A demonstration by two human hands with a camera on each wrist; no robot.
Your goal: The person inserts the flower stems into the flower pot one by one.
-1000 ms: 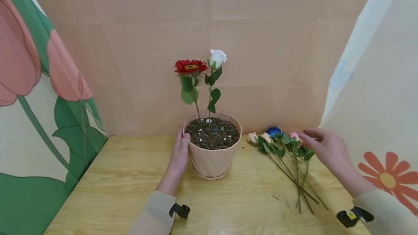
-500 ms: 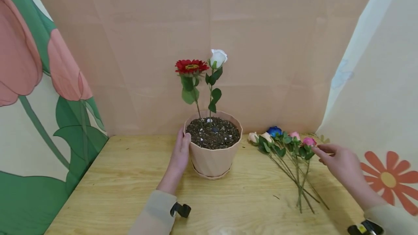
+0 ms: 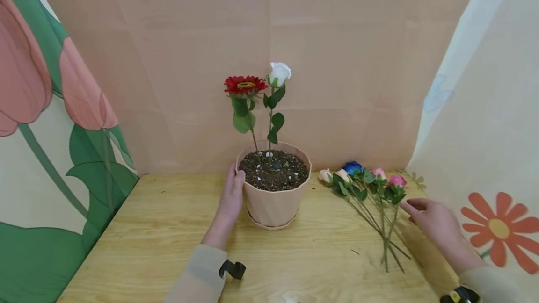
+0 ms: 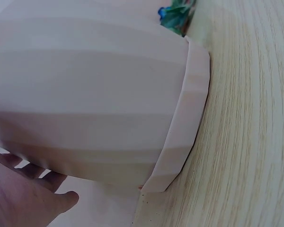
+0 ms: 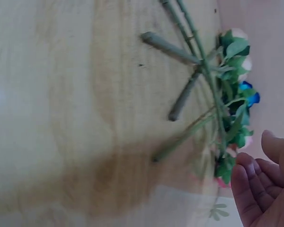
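My left hand rests along the left side of a pale pink flowerpot, fingers extended against its wall. In the soil stand a red daisy-like flower and a white rose, both upright. On the right, my right hand hovers beside the stem of a deep pink rose, below its leaves. Its fingers are loosely bent. In the right wrist view the thumb stands apart from the fingers, with nothing between them.
Beside the deep pink rose lie a blue rose, a light pink rose and two cream roses, their stems crossing toward the front. A saucer sits under the pot on the wooden table. Printed cloth panels border the back and sides.
My right hand has moved down from over the deep pink rose's head to beside its stem, uncovering the bloom. The left hand and pot have stayed in place.
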